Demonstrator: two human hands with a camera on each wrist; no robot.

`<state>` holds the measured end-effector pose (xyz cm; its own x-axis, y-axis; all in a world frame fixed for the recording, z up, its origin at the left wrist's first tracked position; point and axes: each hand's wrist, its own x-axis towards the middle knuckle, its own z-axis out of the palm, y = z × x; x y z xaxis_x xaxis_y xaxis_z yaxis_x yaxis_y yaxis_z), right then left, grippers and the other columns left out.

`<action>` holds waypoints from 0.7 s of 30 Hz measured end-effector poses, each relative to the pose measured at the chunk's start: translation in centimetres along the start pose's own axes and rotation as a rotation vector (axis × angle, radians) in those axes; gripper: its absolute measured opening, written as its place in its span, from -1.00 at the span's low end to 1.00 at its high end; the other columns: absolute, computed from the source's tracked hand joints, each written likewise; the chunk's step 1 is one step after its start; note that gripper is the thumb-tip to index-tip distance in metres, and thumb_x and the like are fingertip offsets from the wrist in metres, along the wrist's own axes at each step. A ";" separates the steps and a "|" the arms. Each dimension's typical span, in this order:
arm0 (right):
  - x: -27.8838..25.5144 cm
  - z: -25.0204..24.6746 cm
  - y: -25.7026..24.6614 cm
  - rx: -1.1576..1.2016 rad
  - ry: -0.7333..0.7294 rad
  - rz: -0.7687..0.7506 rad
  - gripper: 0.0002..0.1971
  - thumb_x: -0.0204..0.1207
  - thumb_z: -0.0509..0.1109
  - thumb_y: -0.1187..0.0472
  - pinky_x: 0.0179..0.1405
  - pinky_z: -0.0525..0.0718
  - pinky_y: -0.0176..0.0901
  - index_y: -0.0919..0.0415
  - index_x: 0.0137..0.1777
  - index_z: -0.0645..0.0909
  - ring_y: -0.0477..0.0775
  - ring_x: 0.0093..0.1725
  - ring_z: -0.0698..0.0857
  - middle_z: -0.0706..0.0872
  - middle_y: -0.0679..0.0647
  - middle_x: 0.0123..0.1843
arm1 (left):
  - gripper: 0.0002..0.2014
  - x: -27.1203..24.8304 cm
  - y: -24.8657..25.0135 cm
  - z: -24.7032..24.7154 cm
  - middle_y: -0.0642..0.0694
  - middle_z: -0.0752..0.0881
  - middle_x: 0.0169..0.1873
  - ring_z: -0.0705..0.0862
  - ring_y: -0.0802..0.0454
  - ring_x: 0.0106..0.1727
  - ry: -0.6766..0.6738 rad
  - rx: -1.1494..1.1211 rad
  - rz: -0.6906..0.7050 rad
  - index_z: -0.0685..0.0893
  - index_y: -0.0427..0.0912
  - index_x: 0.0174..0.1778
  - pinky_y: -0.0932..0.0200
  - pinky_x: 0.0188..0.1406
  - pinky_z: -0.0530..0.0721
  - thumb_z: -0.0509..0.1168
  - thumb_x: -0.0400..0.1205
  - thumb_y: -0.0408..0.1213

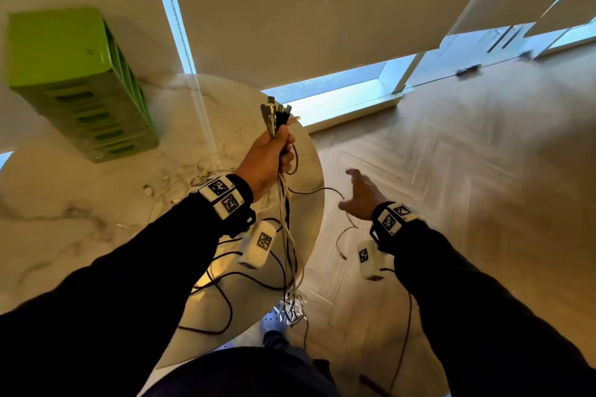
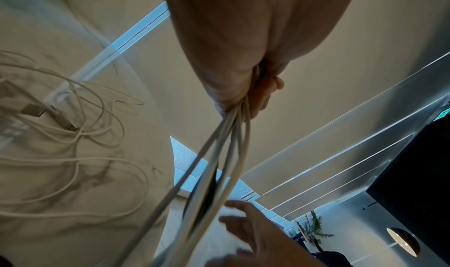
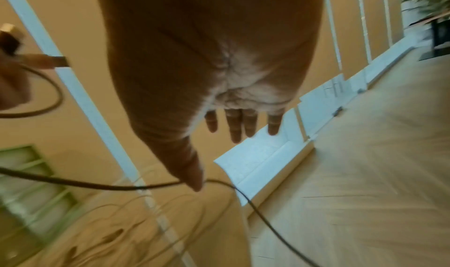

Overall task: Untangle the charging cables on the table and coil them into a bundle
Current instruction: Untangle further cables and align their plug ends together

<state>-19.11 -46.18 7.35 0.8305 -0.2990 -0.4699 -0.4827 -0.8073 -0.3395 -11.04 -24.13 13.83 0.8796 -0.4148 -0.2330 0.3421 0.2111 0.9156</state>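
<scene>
My left hand (image 1: 276, 151) is raised over the right edge of the round marble table (image 1: 80, 229) and grips a bunch of charging cables (image 1: 287, 235) near their plugs (image 1: 275, 113), which stick up above the fist. White and dark strands hang from the fist (image 2: 246, 90) as a cable bunch (image 2: 219, 165) past the table edge toward the floor. My right hand (image 1: 361, 195) hovers to the right over the floor, fingers (image 3: 239, 125) spread and straight. A thin dark cable (image 3: 136, 187) runs across beneath its thumb (image 3: 192, 175); contact is unclear. More white cables (image 2: 73, 140) lie tangled on the table.
A green slotted box (image 1: 77, 80) stands at the table's back left. Dark red cords (image 1: 222, 300) from the wrist devices loop over the table's near edge. Wooden floor (image 1: 467, 155) lies to the right, window blinds behind. My shoe (image 1: 274, 321) is below the hanging ends.
</scene>
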 end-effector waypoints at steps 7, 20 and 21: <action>-2.0 1.4 -8.2 0.108 -0.288 -0.597 -0.75 0.63 0.31 0.31 0.18 0.65 -0.10 0.11 0.25 0.64 0.01 0.11 0.73 0.77 0.04 0.14 | -0.78 -0.1 0.1 0.1 -0.01 0.45 -0.34 0.39 0.15 -0.42 0.009 0.030 0.003 0.62 -0.08 0.19 0.24 -0.41 0.41 0.06 0.86 -0.16; 1.1 -1.9 -1.3 -0.216 -0.071 -0.069 -0.62 0.78 0.12 0.09 0.30 0.56 0.03 0.20 0.50 0.49 0.26 0.32 0.64 0.66 0.22 0.40 | -0.76 1.3 0.7 -2.6 -0.03 0.43 -0.32 0.32 0.20 -0.55 0.222 0.024 0.034 0.61 -0.01 0.21 0.24 -0.46 0.38 0.02 0.88 -0.19; 1.4 -1.6 -0.7 -0.274 -0.201 0.052 -0.52 0.72 0.22 0.07 0.43 0.51 0.05 0.18 0.60 0.38 0.25 0.46 0.55 0.54 0.24 0.54 | -0.76 1.3 0.8 -2.5 -0.02 0.42 -0.32 0.31 0.20 -0.55 0.197 0.000 0.033 0.59 -0.03 0.27 0.25 -0.47 0.37 0.02 0.88 -0.19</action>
<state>-17.19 -46.84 8.28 0.7226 -0.2590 -0.6409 -0.4075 -0.9085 -0.0922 -8.79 -22.23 13.45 0.9380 -0.2268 -0.2623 0.3119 0.2213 0.9240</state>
